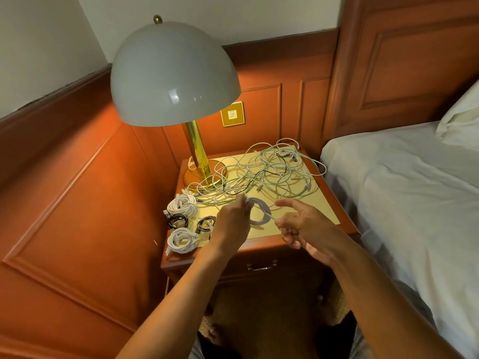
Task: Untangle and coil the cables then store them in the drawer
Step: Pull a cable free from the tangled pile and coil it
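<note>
Coiling step in hand. Left hand (233, 218) gripping a white coil (259, 212) of cable just above the front of the bedside table (324, 203). Right hand (302, 224) close beside it, lower fingers pinching the loose end of the same cable, forefinger and thumb held straight and spread.

Four finished bundles (181, 220) lying at the table's front left corner — two white, two black. Large tangle (269, 172) of white, pale green and black cables spread over the back and middle of the tabletop, some strands looped round the lamp (197, 154) base. Drawer (261, 266) below the tabletop closed, handle visible.

Judgement: task well short of done; most cable not yet sorted, nothing stored. Next move calls for winding the loose end onto the coil and securing it, then laying it with the bundles — left-hand grip must not slacken, or the loops will likely spring apart.
</note>
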Available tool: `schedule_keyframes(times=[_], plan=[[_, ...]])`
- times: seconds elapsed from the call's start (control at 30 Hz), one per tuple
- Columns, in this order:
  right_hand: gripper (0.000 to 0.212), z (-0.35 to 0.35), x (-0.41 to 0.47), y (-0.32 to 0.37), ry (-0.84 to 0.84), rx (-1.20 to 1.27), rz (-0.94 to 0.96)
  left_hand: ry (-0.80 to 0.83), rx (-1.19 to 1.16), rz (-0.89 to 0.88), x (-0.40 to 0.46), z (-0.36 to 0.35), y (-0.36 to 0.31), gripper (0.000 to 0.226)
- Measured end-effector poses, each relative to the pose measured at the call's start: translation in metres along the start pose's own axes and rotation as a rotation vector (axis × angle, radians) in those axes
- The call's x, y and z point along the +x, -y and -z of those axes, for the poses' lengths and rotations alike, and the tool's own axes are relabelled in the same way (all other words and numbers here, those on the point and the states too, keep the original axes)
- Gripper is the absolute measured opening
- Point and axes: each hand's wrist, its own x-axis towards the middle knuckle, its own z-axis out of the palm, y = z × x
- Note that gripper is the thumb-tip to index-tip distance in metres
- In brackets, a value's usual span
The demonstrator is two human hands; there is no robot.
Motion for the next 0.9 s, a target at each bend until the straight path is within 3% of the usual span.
schedule_keyframes(times=[0.13, 0.3, 0.43, 0.53, 0.67, 0.77, 0.9], plan=[[0.033, 0.009, -0.004, 0.014, -0.012, -0.254, 0.064, 0.059, -0.022, 0.061, 0.000, -0.005, -0.003, 0.024], [0.019, 0.018, -0.003, 0.023, -0.237, -1.147, 0.329, 0.152, -0.199, 0.209, 0.002, -0.003, -0.008, 0.021], [0.019, 0.023, 0.010, 0.009, -0.384, -1.255, 0.467, 0.253, -0.556, 0.383, 0.001, -0.001, -0.019, 0.027], [0.017, 0.019, 0.016, -0.002, -0.427, -1.102, 0.525, 0.256, -0.692, 0.440, 0.000, -0.001, -0.028, 0.029], [0.010, 0.011, 0.022, -0.013, -0.441, -0.803, 0.477, 0.223, -0.704, 0.452, 0.000, -0.004, -0.031, 0.030], [0.008, 0.005, 0.023, -0.017, -0.434, -0.379, 0.320, 0.183, -0.638, 0.434, 0.001, -0.007, -0.031, 0.029], [0.017, 0.001, 0.022, -0.022, -0.295, 0.147, 0.140, 0.107, -0.389, 0.302, 0.001, -0.009, -0.030, 0.022]])
